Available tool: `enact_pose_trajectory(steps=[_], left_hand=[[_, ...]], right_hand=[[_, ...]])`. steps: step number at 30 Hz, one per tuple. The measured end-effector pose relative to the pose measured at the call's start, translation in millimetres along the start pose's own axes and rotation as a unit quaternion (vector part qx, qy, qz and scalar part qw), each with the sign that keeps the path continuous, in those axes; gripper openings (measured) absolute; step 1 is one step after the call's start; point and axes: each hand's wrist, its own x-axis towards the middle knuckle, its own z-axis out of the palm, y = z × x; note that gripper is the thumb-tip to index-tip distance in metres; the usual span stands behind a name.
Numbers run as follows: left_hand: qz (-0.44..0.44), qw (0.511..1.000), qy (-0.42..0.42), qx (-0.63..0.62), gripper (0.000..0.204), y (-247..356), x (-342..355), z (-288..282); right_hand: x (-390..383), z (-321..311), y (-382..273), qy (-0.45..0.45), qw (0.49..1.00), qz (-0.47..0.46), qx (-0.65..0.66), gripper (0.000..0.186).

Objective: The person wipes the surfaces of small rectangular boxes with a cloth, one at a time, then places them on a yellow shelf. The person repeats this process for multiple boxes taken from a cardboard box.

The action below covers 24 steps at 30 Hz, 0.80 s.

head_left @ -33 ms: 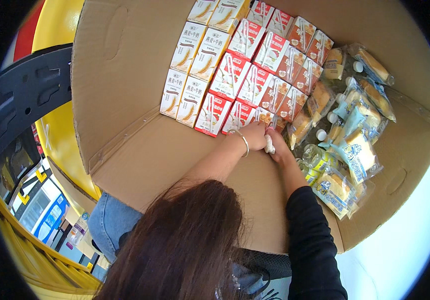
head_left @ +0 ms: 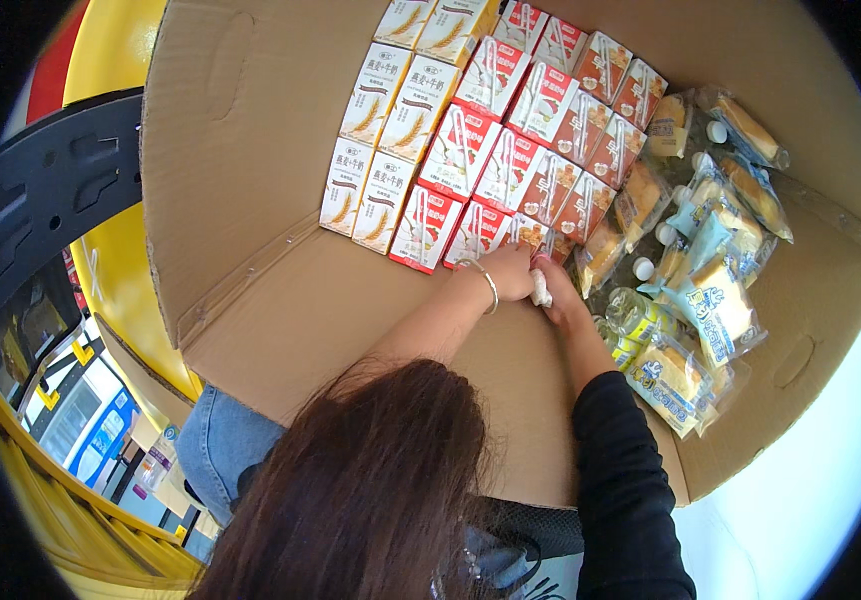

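Observation:
Both my hands meet inside a large cardboard box, at the near end of a brown-and-white drink carton (head_left: 529,234). My left hand (head_left: 510,268), with a bangle on its wrist, is closed on this carton; its fingertips are partly hidden. Close beside it, my right hand (head_left: 556,284) is curled, and what its fingers hold is hidden. A small white wrapped thing (head_left: 541,289) shows between the hands; I cannot tell what it is. Next to them stand rows of red-and-white drink cartons (head_left: 477,236), and brown cartons (head_left: 582,205) lie behind.
White oat milk cartons (head_left: 384,200) line the left side of the cardboard box (head_left: 280,330). At the right lie packaged bread (head_left: 716,308) and clear bottles (head_left: 632,315) with white caps. Long dark hair (head_left: 380,480) covers the lower middle of the view. Yellow panels (head_left: 115,250) stand outside the box.

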Motion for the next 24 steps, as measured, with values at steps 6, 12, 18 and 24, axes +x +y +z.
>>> enact_pose_trajectory(steps=[6, 12, 18, 24], left_hand=[[0.004, 0.999, -0.002, 0.037, 0.062, -9.0, -0.8, 8.0], [-0.015, 0.999, -0.032, 0.029, 0.066, 3.3, -10.0, 1.9], [-0.020, 0.999, 0.001, 0.035, 0.068, -4.2, -3.1, 10.0], [0.001, 0.998, -0.053, 0.045, 0.068, 1.7, -9.9, -4.5]], right_hand=[[4.3, 7.7, -1.9, 0.052, 0.998, -0.014, -0.018, 0.016], [11.2, -2.9, 3.7, 0.029, 0.999, -0.016, -0.038, 0.030], [0.2, 16.5, -5.3, -0.019, 0.997, -0.047, -0.051, 0.028], [-30.9, 16.9, -20.9, -0.063, 0.998, 0.014, 0.019, 0.033]])
